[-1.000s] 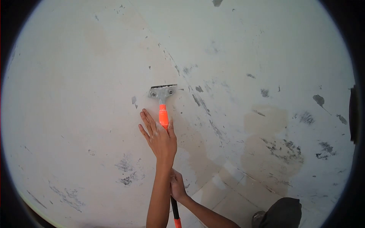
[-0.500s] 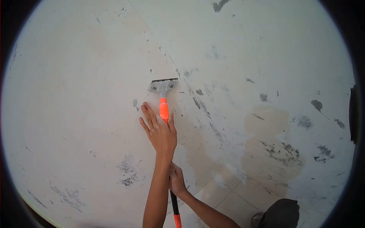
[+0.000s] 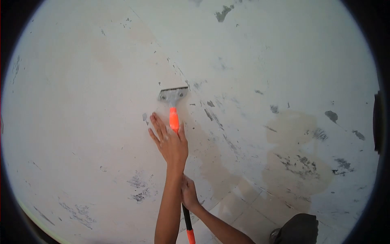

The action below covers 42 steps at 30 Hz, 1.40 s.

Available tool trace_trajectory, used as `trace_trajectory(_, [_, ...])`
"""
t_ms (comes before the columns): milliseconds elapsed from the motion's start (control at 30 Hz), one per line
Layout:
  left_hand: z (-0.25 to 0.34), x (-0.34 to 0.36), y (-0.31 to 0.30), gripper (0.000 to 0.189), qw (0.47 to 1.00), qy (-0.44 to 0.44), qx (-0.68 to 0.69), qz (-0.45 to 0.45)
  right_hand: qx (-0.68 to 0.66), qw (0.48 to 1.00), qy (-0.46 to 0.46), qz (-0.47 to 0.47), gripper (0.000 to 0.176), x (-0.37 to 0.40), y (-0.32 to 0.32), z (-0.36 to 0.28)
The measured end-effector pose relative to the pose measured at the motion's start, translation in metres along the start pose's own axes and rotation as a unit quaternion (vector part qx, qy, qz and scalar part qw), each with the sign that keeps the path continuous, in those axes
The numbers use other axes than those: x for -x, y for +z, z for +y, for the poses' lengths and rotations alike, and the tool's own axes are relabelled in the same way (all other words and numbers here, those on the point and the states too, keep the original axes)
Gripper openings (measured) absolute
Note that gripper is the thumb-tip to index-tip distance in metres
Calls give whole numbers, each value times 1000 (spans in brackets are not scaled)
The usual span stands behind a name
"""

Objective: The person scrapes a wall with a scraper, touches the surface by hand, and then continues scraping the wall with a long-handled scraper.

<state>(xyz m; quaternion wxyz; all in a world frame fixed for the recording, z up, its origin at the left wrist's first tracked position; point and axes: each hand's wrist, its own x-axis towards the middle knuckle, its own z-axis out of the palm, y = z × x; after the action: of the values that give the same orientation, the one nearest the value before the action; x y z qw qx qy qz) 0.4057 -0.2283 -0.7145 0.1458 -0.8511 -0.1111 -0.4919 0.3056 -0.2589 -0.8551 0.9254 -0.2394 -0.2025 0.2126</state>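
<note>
A scraper [image 3: 173, 95] with a grey metal head, a dark blade edge and an orange neck lies with its blade against a pale, scuffed wall [image 3: 101, 81]. Its long handle [image 3: 187, 218], black with orange parts, runs down out of view. My left hand [image 3: 172, 144] rests over the handle just below the orange neck, fingers stretched and spread to the left, thumb along the right side. The handle under its palm is hidden. Lower down, my right hand [image 3: 189, 193] is wrapped round the handle, partly behind my left forearm.
Dark scuffs and chipped patches [image 3: 300, 164] mark the wall, several of them on the right. A shadow [image 3: 290, 150] falls there. At the lower right are a tiled floor [image 3: 243, 209] and a dark-clothed leg [image 3: 298, 229].
The scraper blade has slid slightly up the wall, closer to a small dark chip above it. Both hands keep their places on the handle. The view has shifted a little.
</note>
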Motion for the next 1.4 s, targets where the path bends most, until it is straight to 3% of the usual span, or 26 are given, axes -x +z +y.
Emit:
trace_trajectory(200, [-10, 54, -11, 56, 997, -38, 3, -60, 69, 995, 72, 29, 45, 43, -17, 30])
trace_trajectory(333, [-5, 23, -5, 58, 999, -14, 10, -33, 38, 997, 69, 17, 45, 16, -9, 14])
trace_trajectory(467, [6, -6, -10, 57, 997, -19, -8, -69, -9, 1000, -15, 21, 45, 0, 12, 0])
trace_trajectory(533, [-3, 10, 3, 55, 999, 9, -30, 8, -12, 998, -55, 25, 46, 5, 9, 5])
trace_trajectory(600, [-8, 37, -5, 55, 1000, -6, -10, -16, -2, 999, 31, 14, 46, 26, -6, 20])
trace_trajectory(700, [-11, 46, -6, 55, 999, -9, -4, -34, 41, 996, 74, 18, 47, 40, -12, 24])
trace_trajectory(833, [-1, 29, -17, 55, 997, -33, -5, -66, -13, 996, 87, -5, 49, 28, -8, 23])
trace_trajectory(900, [-1, 29, -22, 54, 996, -38, 1, -76, -33, 999, -2, 16, 50, 24, 2, 34])
trace_trajectory(1033, [-5, 39, -16, 56, 998, -34, 13, -52, -34, 999, 7, 23, 49, 31, -3, 28])
trace_trajectory(1100, [-6, 43, -12, 56, 998, -31, 7, -48, -19, 997, 70, -5, 48, 35, -13, 24])
trace_trajectory(1233, [4, 23, -10, 57, 999, -23, 16, -36, -3, 996, 93, -8, 48, 21, -14, 5])
trace_trajectory(1400, [0, 37, 0, 56, 999, -27, -17, -20, -23, 1000, -3, 17, 48, 21, -13, 24])
